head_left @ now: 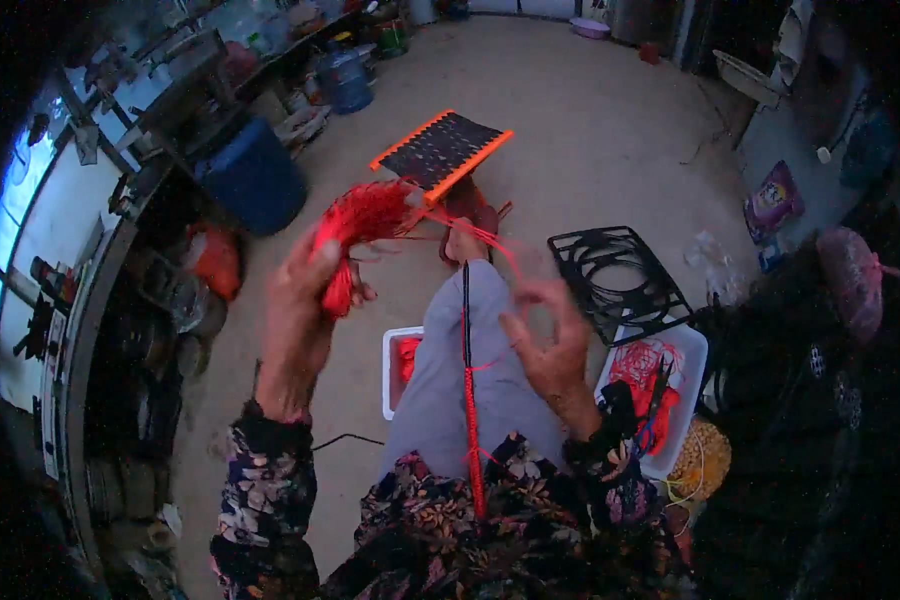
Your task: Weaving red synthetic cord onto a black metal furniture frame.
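My left hand [305, 280], raised at the left, is closed round a thick bundle of red cord [365, 215]. Several loose strands run from the bundle's end toward my right hand [552, 350], which hovers over my right thigh with bent fingers. Motion smears its fingertips, so whether they grip a strand is unclear. Down the middle of my lap lies a slim rod [473, 420], black at its far end and covered in red braiding toward me. Thin red ties stick out from it. Just beyond the bundle stands an orange-edged black slatted board [445, 150].
Right of my legs, a black openwork frame [620, 275] overlaps a white tub [695, 365] holding red cord and scissors [657, 385]. Another white tub [389, 385] sits left of my leg. A blue barrel [250, 175] stands beside the cluttered left bench. A purple bag [773, 203] lies at right.
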Action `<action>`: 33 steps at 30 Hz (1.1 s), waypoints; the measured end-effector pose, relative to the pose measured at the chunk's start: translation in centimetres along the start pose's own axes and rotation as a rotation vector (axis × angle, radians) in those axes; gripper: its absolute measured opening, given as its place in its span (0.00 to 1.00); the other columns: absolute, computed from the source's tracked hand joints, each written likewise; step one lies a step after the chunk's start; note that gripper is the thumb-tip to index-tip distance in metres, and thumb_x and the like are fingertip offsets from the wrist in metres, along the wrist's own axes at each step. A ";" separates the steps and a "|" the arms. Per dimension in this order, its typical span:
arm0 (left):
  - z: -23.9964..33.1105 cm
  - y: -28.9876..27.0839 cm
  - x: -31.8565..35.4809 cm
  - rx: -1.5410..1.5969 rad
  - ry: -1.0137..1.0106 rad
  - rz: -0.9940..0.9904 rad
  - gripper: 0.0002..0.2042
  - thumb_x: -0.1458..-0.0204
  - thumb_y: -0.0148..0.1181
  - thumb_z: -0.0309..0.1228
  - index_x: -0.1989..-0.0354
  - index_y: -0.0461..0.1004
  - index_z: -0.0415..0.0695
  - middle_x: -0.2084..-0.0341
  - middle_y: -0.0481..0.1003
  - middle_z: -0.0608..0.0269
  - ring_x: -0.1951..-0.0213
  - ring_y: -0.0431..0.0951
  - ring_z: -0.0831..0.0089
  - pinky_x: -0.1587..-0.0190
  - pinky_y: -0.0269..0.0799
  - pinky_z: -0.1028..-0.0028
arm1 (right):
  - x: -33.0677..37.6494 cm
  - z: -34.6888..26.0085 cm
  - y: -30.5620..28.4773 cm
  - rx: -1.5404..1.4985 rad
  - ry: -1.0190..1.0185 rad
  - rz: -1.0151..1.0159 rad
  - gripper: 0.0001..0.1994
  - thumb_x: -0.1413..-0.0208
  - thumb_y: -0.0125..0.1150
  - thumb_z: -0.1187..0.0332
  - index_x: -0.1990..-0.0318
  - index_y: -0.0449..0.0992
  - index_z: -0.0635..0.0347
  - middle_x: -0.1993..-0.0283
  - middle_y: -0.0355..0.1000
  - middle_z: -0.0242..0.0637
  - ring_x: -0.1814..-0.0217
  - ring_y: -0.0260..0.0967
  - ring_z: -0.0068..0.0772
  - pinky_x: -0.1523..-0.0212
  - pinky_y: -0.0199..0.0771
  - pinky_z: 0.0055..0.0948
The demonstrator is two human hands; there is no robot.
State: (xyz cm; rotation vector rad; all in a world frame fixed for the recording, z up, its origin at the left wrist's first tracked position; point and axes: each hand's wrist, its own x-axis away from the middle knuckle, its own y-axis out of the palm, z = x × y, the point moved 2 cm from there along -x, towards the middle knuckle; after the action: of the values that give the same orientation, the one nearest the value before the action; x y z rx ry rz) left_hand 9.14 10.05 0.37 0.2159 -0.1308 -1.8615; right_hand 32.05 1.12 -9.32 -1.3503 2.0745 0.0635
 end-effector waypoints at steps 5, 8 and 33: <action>-8.8 -1.1 4.1 0.168 -0.030 0.239 0.21 0.42 0.49 0.35 0.42 0.60 0.39 0.69 0.72 0.63 0.76 0.71 0.76 0.66 0.73 0.74 | 3.0 1.4 3.3 -0.244 0.317 -0.376 0.11 0.51 0.61 0.70 0.62 0.70 0.62 0.69 0.75 0.39 0.64 0.74 0.31 0.59 0.70 0.28; -12.5 -0.1 7.4 0.207 -0.200 0.199 0.23 0.44 0.53 0.35 0.42 0.59 0.39 0.60 0.71 0.58 0.72 0.73 0.74 0.68 0.73 0.73 | 2.6 2.0 2.9 -0.103 0.312 -0.555 0.08 0.50 0.58 0.69 0.64 0.71 0.61 0.73 0.75 0.39 0.66 0.74 0.33 0.61 0.69 0.29; -22.1 5.9 8.4 0.553 -0.567 0.128 0.20 0.38 0.42 0.40 0.41 0.59 0.44 0.55 0.73 0.62 0.55 0.73 0.68 0.53 0.71 0.66 | 6.6 7.5 2.3 0.126 0.579 -0.587 0.21 0.50 0.63 0.56 0.54 0.74 0.62 0.66 0.75 0.39 0.66 0.70 0.29 0.64 0.70 0.30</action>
State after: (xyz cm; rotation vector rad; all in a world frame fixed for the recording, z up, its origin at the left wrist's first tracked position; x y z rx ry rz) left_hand 16.94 0.69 -20.72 0.0479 -1.0298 -1.6790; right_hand 32.16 -0.30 -19.44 -2.0045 1.9656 -0.7753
